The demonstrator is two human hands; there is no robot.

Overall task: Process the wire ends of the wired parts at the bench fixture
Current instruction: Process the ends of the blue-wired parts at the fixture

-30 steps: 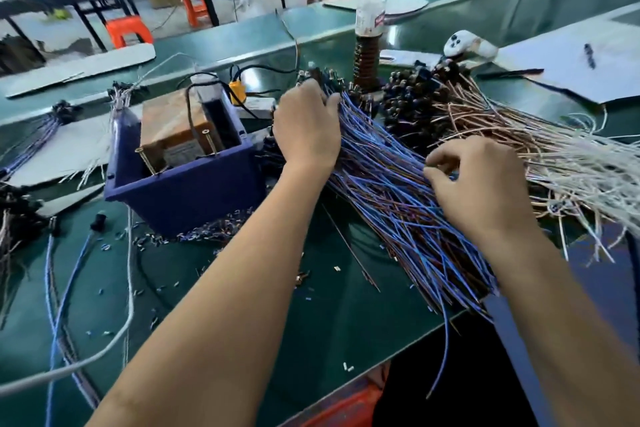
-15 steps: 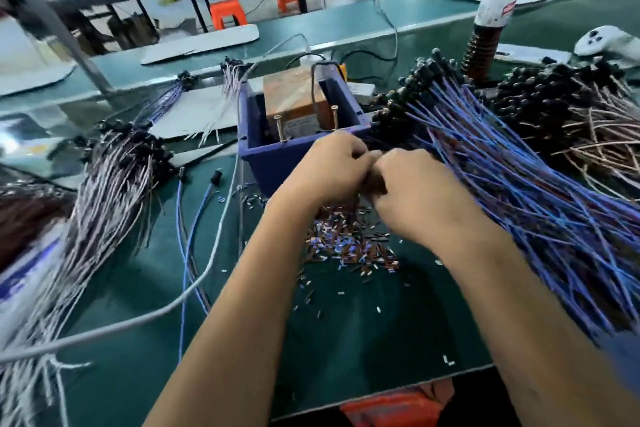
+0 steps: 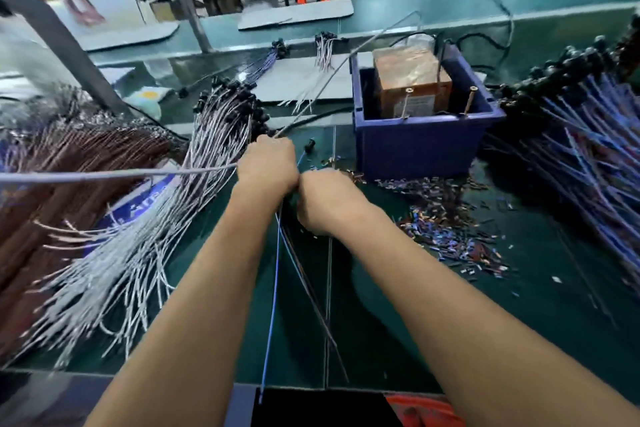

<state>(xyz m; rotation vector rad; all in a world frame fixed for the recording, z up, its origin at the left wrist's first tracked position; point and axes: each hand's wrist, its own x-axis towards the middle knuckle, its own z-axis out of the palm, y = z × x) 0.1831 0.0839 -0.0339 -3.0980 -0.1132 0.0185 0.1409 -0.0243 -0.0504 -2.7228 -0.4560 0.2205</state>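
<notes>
1. both hands have left the front of the blue box (image 3: 420, 146) since half a second ago; they now sit left of it, over the green bench (image 3: 381, 340), and the view has swung left too.
2. left hand (image 3: 268, 163) is curled into a fist round a thin grey cable (image 3: 104, 176), which runs off to the left and also up and back past the box's left wall.
3. right hand (image 3: 325, 199) touches the left one, knuckles up; its fingers are curled under, and thin wires (image 3: 273, 295), one blue and some dark, trail from beneath both hands toward the near bench edge. which hand pinches them i cannot tell.
4. a small black part (image 3: 309, 145) lies just beyond the hands, between them and the box.
5. box holds a brown block (image 3: 412, 80) with two upright screws.
6. cut scraps (image 3: 446, 229) are strewn in front of the box, to the right of the hands.
7. blue bundle (image 3: 585, 149) lies right of the box; grey bundle (image 3: 166, 218) fans out well left of it, with brown wires (image 3: 52, 191) farther left.
</notes>
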